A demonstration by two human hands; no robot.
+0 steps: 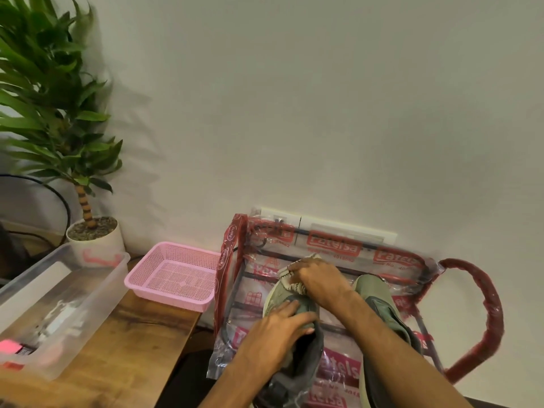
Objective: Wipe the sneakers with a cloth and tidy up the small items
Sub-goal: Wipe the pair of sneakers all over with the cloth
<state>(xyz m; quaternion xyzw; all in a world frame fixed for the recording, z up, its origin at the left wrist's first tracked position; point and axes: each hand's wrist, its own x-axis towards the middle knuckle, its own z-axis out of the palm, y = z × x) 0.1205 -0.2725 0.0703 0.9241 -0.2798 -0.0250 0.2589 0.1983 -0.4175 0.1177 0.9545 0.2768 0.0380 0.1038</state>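
Atop sneaker [273,298], right hand [319,279] clutching cloth [290,278], left hand [279,322] pressing flat-fingered

Two bare forearms run in from the near edge; the left grip [279,322] and right grip [319,279] are bare as well.

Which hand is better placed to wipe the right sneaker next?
Probably the right hand: it grips the cloth beside the right sneaker. The left hand presses on the left sneaker.
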